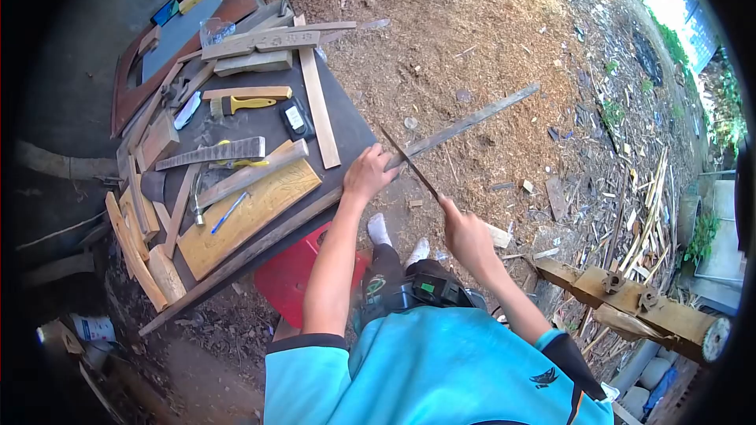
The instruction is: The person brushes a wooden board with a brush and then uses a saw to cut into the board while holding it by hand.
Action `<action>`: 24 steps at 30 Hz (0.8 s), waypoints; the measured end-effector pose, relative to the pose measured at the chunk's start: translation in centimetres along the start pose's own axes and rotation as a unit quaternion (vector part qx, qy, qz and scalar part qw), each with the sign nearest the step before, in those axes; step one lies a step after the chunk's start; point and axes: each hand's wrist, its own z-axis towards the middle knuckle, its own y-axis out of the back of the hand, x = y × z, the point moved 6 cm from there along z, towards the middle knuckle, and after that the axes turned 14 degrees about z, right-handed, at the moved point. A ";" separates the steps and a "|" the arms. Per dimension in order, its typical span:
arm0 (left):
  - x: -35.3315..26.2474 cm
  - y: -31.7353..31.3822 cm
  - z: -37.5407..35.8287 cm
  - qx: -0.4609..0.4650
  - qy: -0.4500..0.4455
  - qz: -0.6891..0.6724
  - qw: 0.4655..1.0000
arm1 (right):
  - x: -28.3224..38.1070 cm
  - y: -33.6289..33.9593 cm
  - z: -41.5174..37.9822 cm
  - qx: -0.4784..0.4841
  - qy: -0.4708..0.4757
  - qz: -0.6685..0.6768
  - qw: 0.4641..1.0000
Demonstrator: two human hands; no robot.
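My left hand (368, 174) is closed over a long, narrow weathered wood strip (472, 127), pressing it at the table's corner. The strip's far end juts out past the corner over the ground. My right hand (468, 238) is wrapped round the handle end of a hand saw (417, 171), whose thin dark blade shows nearly edge-on. That blade crosses the strip just to the right of my left fingers. The saw's teeth are too small to make out, and its handle is hidden in my fist.
On the dark table (260, 127) lie a paintbrush (240, 104), a hammer (197, 203), a blue pen (230, 212), a black box (296, 120) and several wood pieces. A red stool (276, 271) stands below. Sawdust covers the ground; a rusty beam (630, 299) is at right.
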 end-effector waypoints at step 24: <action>0.0 0.3 0.3 0.021 0.008 0.005 1.000 | 2.2 -1.7 7.4 0.058 0.045 -0.021 0.997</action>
